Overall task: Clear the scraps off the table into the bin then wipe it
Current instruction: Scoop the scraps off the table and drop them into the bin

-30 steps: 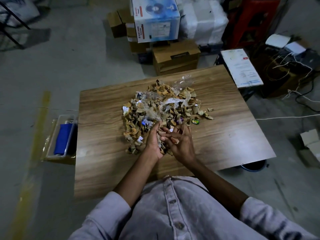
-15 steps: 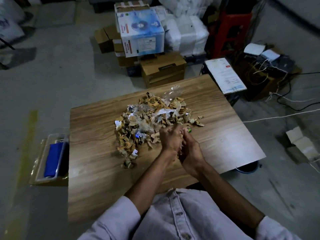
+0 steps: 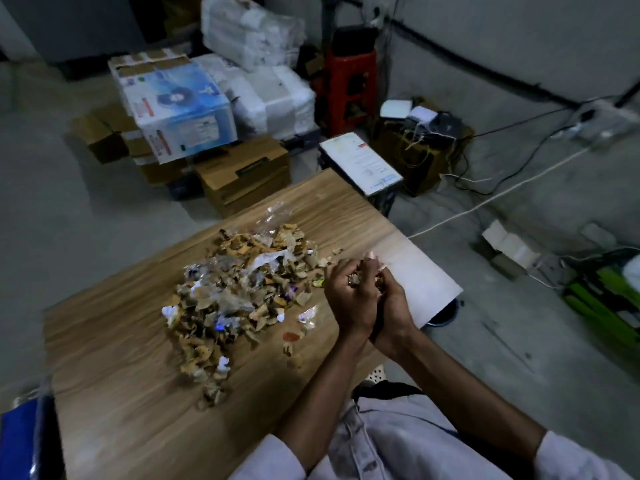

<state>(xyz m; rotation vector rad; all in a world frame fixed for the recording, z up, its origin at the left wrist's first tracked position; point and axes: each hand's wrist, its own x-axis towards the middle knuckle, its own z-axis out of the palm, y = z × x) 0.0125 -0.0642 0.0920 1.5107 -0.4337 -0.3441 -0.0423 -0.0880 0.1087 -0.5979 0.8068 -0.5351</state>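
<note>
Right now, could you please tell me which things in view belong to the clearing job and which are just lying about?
Belonging to the job: scrap pile, table, left hand and right hand cupped round a handful of scraps.

Just lying about: brown cardboard boxes, blue-printed carton, red stool, floor cables.

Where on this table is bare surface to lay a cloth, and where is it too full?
Bare: the near-left of the table, between the scrap pile and the near edge; also the far-right side beyond the left hand and right hand, which hold scraps. Crowded: the middle.
</note>
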